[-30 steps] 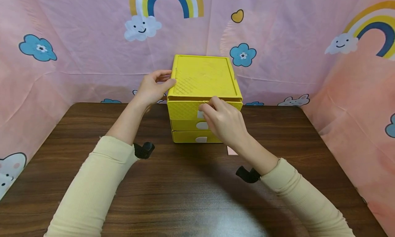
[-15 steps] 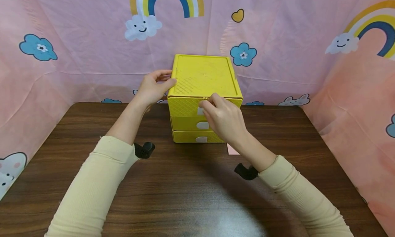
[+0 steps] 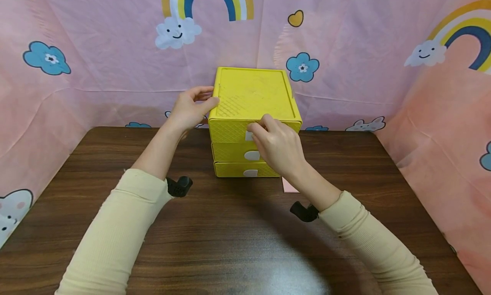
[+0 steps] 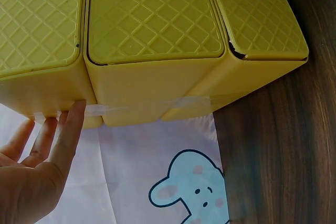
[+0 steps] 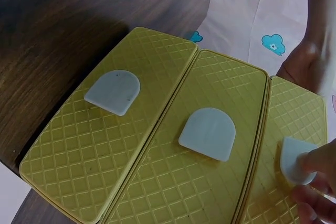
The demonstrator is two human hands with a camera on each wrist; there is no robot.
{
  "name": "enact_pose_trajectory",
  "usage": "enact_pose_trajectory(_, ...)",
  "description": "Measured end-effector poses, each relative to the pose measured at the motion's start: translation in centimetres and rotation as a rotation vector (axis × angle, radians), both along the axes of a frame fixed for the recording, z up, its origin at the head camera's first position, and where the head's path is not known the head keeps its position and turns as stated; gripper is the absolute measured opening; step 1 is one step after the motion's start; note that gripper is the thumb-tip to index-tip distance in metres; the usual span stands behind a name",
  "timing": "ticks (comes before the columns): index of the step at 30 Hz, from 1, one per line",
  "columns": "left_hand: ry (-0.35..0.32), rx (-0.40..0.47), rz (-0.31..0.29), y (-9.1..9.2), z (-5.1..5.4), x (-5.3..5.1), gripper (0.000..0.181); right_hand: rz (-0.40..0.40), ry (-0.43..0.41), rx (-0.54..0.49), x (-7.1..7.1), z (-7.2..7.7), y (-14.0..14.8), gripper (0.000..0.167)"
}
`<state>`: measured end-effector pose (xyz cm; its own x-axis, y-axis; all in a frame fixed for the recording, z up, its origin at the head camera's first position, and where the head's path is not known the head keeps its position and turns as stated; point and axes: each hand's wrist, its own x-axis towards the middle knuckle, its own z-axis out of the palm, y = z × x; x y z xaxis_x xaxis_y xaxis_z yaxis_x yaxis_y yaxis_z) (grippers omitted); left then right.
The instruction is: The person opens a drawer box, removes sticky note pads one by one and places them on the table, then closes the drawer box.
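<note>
A yellow drawer cabinet (image 3: pixel 253 92) with three stacked drawers stands towards the back of the table. The top drawer (image 3: pixel 228 131) sits flush under the lid. My right hand (image 3: pixel 280 148) is at its front, and in the right wrist view its thumb and fingers pinch the white handle (image 5: pixel 294 156). White tabs (image 5: pixel 207 135) also show on the middle and bottom drawers. My left hand (image 3: pixel 190 109) steadies the cabinet's left side, thumb at the top edge. In the left wrist view its fairly straight fingers (image 4: pixel 68 135) touch the side wall.
A pale pink flat piece (image 3: pixel 289 186) lies on the dark wooden table (image 3: pixel 215 244), partly hidden by my right forearm. Pink patterned cloth (image 3: pixel 126 52) hangs close behind the cabinet and along both sides. Clear tape (image 4: pixel 173 103) runs across the cabinet's left side.
The top drawer has slid back in, and the gap below the lid has closed. My right hand moved slightly forward with it. My left hand stayed in place.
</note>
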<state>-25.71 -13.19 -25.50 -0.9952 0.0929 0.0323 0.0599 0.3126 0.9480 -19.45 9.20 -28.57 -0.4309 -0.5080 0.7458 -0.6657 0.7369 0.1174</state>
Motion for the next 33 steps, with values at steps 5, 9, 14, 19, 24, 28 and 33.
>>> enact_pose_trajectory(5,0.001,-0.004,-0.001,-0.03,0.04,0.05,0.05,-0.002,0.016,-0.003,-0.12,-0.01,-0.03,0.013)
enact_pose_trajectory(9,0.0,-0.012,-0.004,-0.04,0.12,0.1,0.05,-0.01,0.034,-0.01,-0.21,-0.06,-0.03,0.015)
enact_pose_trajectory(14,-0.003,-0.03,-0.003,-0.06,0.16,0.14,0.05,-0.015,0.045,-0.017,-0.21,-0.19,-0.07,0.014)
enact_pose_trajectory(19,-0.003,-0.026,-0.001,-0.03,0.1,0.11,0.05,-0.023,0.038,-0.017,-0.2,-0.33,-0.12,0.013)
enact_pose_trajectory(24,-0.007,-0.03,0.0,-0.04,0.12,0.14,0.05,-0.028,0.026,-0.004,-0.19,-0.41,-0.14,0.012)
enact_pose_trajectory(28,-0.011,-0.041,-0.003,-0.08,0.17,0.13,0.051,-0.029,0.007,0.021,-0.11,-0.33,0.04,0.01)
enact_pose_trajectory(33,-0.011,-0.055,-0.005,-0.09,0.21,0.1,0.051,-0.013,-0.037,0.039,0.23,-0.13,0.42,0.012)
